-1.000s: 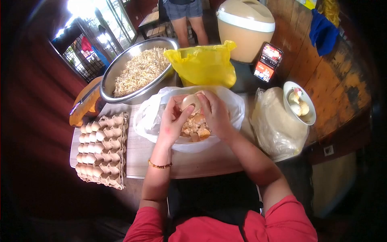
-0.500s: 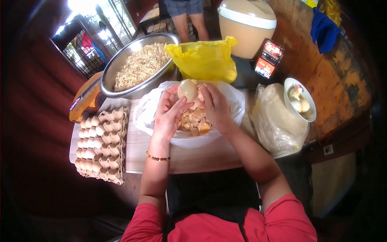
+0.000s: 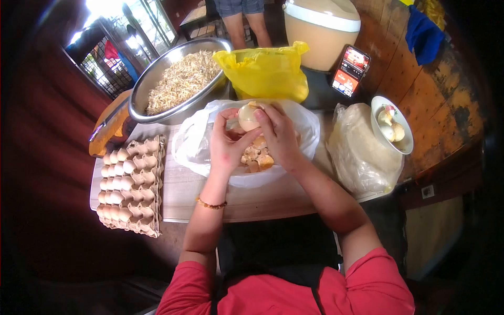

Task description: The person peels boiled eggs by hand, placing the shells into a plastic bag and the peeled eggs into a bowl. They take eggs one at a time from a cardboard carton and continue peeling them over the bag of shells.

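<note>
Now the egg (image 3: 245, 118) shows more white than before; over the bag (image 3: 191, 149) our left hand (image 3: 226, 147) grips it, our right hand (image 3: 279, 135) pinches its shell (image 3: 252, 106).

The egg (image 3: 247, 117) is pale and cream-coloured, mostly bare of shell, with a smooth and faintly glossy surface. What looks like a small tan scrap of shell clings to its top right edge. It sits just above the middle of the frame, slightly left of centre, held up off the surface and roughly upright. The left hand (image 3: 227, 146) grips it from below and from the left with thumb and fingers. The right hand (image 3: 278, 137) touches its upper right side with its fingertips, at the shell scrap.
</note>
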The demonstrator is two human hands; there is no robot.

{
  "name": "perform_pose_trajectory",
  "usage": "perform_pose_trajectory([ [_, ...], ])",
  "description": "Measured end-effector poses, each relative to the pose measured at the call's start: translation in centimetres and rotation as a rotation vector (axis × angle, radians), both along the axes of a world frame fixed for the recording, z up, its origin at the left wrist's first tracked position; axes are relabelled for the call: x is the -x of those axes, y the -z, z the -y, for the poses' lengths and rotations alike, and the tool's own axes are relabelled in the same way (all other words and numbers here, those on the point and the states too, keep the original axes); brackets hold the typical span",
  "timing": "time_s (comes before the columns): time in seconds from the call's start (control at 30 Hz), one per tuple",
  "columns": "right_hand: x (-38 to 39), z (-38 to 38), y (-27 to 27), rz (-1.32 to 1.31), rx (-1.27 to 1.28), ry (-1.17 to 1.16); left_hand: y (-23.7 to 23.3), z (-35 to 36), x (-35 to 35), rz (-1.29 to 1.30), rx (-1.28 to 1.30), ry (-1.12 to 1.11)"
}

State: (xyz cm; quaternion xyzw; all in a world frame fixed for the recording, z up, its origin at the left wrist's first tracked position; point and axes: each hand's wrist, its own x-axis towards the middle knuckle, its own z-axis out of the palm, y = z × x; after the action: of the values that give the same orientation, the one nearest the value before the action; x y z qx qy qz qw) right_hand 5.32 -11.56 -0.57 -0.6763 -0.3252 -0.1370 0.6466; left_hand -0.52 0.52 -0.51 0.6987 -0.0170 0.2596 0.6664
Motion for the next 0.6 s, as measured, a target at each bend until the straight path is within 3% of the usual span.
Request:
perform_pose_trajectory([
  [0.37,-0.5,0.2,0.6,0.126,0.121,0.205,0.0,0.2,0.2,-0.015,0.052,0.067],
  [0.6,-1.4,0.5,0.9,0.109,0.064,0.146,-1.0,-0.7,0.3,-0.015,0.141,0.078],
])
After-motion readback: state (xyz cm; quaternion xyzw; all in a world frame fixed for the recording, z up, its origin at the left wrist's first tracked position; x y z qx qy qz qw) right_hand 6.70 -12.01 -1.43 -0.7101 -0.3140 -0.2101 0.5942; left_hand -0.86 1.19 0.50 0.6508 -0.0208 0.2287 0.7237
